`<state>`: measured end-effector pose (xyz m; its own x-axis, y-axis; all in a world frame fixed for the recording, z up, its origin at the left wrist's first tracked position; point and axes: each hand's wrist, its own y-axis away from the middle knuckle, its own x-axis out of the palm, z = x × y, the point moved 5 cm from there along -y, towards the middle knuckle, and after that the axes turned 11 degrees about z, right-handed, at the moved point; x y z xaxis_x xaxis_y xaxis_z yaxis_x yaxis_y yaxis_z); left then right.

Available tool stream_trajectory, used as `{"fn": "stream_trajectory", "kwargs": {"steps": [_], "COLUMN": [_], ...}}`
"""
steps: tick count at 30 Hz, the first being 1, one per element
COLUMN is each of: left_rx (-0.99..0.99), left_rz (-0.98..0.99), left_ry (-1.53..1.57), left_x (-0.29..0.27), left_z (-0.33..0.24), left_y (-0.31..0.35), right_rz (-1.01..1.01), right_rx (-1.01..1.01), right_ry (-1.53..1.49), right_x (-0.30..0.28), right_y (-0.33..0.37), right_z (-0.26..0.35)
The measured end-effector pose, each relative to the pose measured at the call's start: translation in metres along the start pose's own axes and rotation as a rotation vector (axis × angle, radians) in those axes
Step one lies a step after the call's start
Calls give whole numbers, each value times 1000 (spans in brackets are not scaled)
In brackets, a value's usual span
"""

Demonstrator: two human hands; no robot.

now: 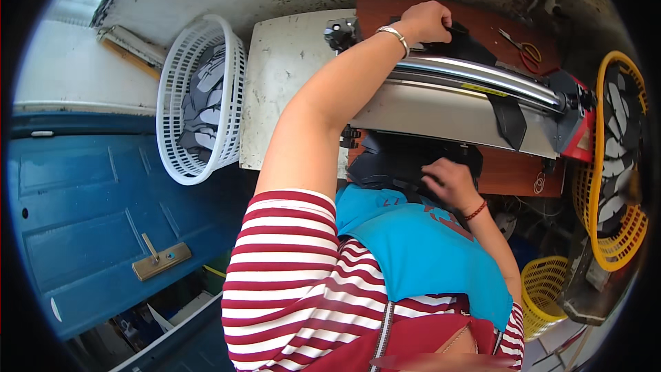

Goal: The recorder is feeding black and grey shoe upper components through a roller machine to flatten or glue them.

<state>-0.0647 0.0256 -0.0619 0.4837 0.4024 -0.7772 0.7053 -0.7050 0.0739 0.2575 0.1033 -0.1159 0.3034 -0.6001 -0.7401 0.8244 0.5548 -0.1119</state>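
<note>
My left hand [428,21] reaches over the roller machine [454,110], fingers closed at the edge of a black flat piece [471,45] behind the silver roller [482,77]. Part of that grip is hidden from above. Another black piece [508,121] with a pointed end lies across the machine's grey front plate. Close to my body, my right hand [454,182] hovers at a pile of black flat pieces [406,158], its fingers apart and slightly blurred. Whether its fingertips touch the pile I cannot tell.
Yellow-handled scissors [529,55] lie on the brown board behind the roller. A white basket [234,107] at left and a yellow basket [585,193] at right hold grey and black pieces. Another yellow basket [542,289] stands lower right. A blue door panel [89,200] is at left.
</note>
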Motion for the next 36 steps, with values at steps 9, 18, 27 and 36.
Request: {"fn": "stream_trajectory", "kwargs": {"steps": [9, 18, 27, 36], "left_rx": [-84, 8, -498, -1002], "left_rz": [-292, -668, -1154, -601], "left_ry": [614, 799, -553, -136], "left_x": [-85, -243, -320, -145], "left_z": [-20, 27, 102, 358], "left_y": [32, 192, 413, 539], "right_rz": [484, 403, 241, 132], "right_rx": [-3, 51, 85, 9], "right_ry": [270, 109, -25, -7], "right_x": [62, 66, 71, 67], "right_y": [-21, -8, -6, -6], "right_z": [-17, -25, -33, -23]}}
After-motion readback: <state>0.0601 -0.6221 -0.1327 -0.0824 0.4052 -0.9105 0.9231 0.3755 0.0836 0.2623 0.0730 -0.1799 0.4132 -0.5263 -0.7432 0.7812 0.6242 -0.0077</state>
